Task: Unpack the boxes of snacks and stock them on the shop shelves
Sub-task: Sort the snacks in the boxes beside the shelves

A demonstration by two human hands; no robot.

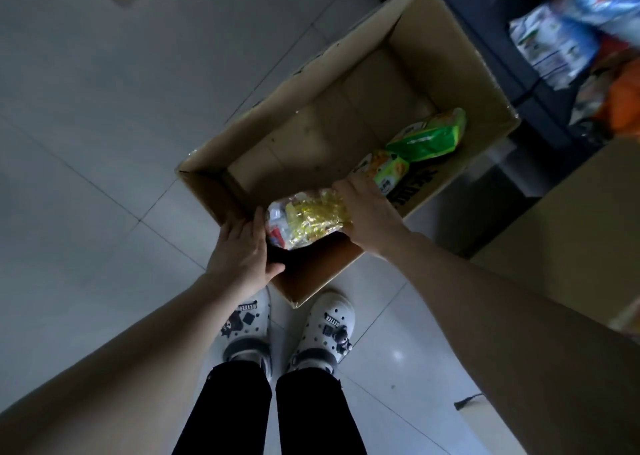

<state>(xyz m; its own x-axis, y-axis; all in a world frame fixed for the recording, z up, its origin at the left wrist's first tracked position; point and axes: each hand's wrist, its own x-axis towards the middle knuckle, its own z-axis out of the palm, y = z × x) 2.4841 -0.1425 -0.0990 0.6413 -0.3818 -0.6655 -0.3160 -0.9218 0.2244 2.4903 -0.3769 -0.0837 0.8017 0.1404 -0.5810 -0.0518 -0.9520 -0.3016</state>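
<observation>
A: How many snack packets are in that open brown cardboard box?

B: Three I can count. A clear crinkly plastic packet of yellow-gold snacks is over the box's near end. A larger green plastic snack packet and a smaller green-and-orange snack packet lie along its right wall, touching each other.

A: And the hands?

B: Two. The right hand is curled over the clear packet's right end, gripping it. The left hand has its fingers fairly straight and pressed flat against the packet's left end, with the thumb below. The packet sits between them.

A: Room to move?

B: Bare cardboard shows across the far and left parts of the box's bottom. Left of the box lies grey tiled floor. To its right a second brown cardboard box stands near. Past the far right corner there are blurred blue-and-white packets on dark shelving. Two white clogs stand just beside the near corner.
</observation>
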